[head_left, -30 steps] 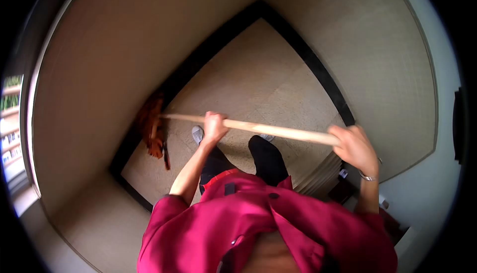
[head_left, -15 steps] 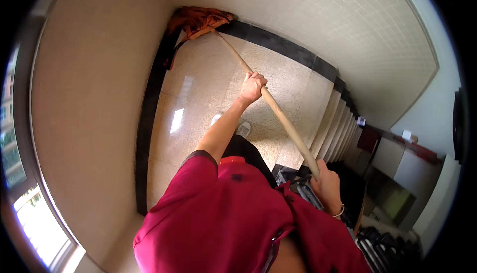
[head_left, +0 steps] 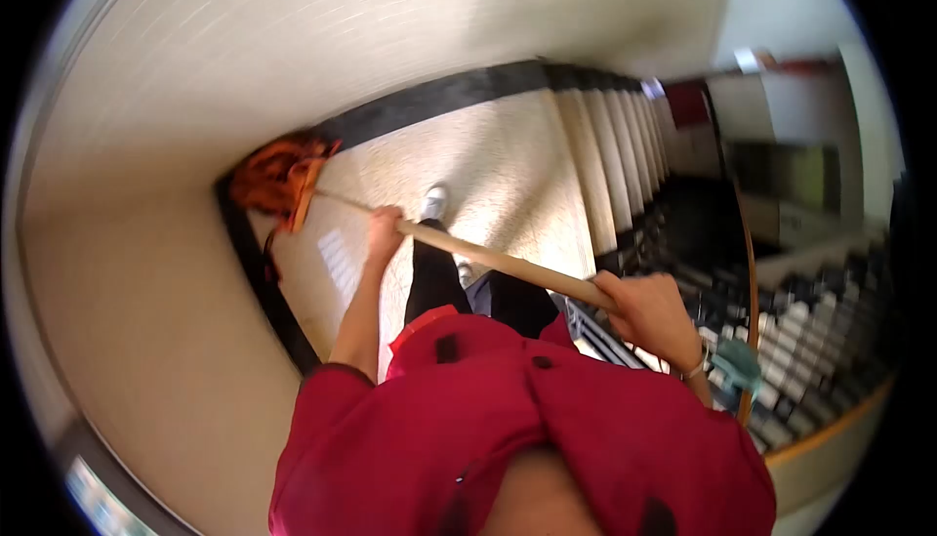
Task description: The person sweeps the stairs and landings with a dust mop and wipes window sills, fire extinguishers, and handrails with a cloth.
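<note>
My left hand [head_left: 384, 231] is closed around the lower part of the long wooden handle of a mop [head_left: 498, 261]. The handle's upper end sits in the grip of my right hand [head_left: 649, 313], near the stair railing. At the far left, the orange cloth mop head [head_left: 278, 183] lies on the pale stone floor [head_left: 381, 170], in the corner where two walls meet. The handle slants up from it across the front of my body.
Stairs [head_left: 610, 155] lead away on the right of the landing. Beside them runs a railing with a wooden handrail [head_left: 750, 268], and a teal cloth [head_left: 735, 368] hangs there. Dark skirting [head_left: 439, 102] borders the tiled walls. My shoe [head_left: 434, 202] stands on the floor.
My view has turned right toward the stairs. The handle lies more crosswise, and one of my feet has stepped forward. Both hands keep their grip, with the mop head still in the corner.
</note>
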Available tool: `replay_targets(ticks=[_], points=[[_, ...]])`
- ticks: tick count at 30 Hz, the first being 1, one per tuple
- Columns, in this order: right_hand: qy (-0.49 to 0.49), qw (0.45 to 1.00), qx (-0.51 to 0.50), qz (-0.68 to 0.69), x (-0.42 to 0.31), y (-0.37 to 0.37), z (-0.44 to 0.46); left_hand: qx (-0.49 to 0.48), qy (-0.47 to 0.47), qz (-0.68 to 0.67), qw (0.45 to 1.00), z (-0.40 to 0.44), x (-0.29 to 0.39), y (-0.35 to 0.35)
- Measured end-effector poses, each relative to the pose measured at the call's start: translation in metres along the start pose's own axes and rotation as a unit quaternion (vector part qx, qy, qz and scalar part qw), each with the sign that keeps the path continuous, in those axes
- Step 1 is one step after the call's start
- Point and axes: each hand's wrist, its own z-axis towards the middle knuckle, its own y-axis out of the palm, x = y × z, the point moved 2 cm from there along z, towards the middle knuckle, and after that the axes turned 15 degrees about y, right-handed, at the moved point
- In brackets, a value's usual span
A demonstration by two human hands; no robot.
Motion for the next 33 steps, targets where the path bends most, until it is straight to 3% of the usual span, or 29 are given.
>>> replay_targets(ticks=[3, 6, 11, 13, 16, 17, 18, 19, 21, 23, 25, 26, 27, 31, 33], points=[[-0.001, 1.0, 0.026, 0.014, 0.019, -0.014, 0.01, -0.107, -0.028, 0.05, 0.993, 0.022, -0.005, -0.001], [0.033, 0.999, 0.008, 0.036, 0.053, -0.019, -0.006, -0.153, -0.035, 0.038, 0.987, 0.048, 0.025, 0.004], [0.114, 0.983, 0.067, 0.126, 0.147, -0.028, -0.056, -0.209, -0.01, 0.051, 0.977, 0.104, 0.107, 0.032], [0.2, 0.968, 0.043, 0.143, 0.18, -0.033, -0.081, -0.218, 0.042, 0.019, 0.975, 0.133, 0.144, 0.062], [0.265, 0.948, 0.107, 0.139, 0.227, -0.03, -0.141, -0.293, 0.063, -0.013, 0.954, 0.161, 0.185, 0.138], [0.284, 0.941, 0.138, 0.123, 0.237, -0.028, -0.162, -0.298, 0.106, 0.033, 0.948, 0.173, 0.211, 0.162], [0.371, 0.907, 0.114, 0.163, 0.249, -0.02, -0.185, -0.286, 0.126, 0.013, 0.95, 0.185, 0.237, 0.188], [0.373, 0.916, 0.117, 0.094, 0.26, -0.014, -0.209, -0.323, 0.179, -0.021, 0.929, 0.196, 0.254, 0.22], [0.429, 0.886, 0.107, 0.139, 0.262, -0.003, -0.237, -0.35, 0.224, -0.058, 0.908, 0.212, 0.289, 0.283], [0.504, 0.842, 0.089, 0.171, 0.255, 0.007, -0.252, -0.283, 0.308, -0.108, 0.902, 0.222, 0.315, 0.338], [0.543, 0.81, 0.06, 0.212, 0.25, 0.014, -0.261, -0.337, 0.348, -0.106, 0.868, 0.235, 0.339, 0.382], [0.532, 0.805, 0.072, 0.253, 0.252, 0.016, -0.276, -0.373, 0.372, -0.094, 0.845, 0.245, 0.364, 0.381], [0.583, 0.747, 0.075, 0.309, 0.248, 0.008, -0.284, -0.408, 0.394, -0.084, 0.819, 0.256, 0.392, 0.377], [0.611, 0.712, 0.052, 0.342, 0.252, 0.014, -0.313, -0.389, 0.431, -0.061, 0.812, 0.268, 0.411, 0.374], [0.59, 0.726, 0.077, 0.345, 0.25, 0.019, -0.295, -0.383, 0.424, -0.055, 0.819, 0.281, 0.393, 0.363]])
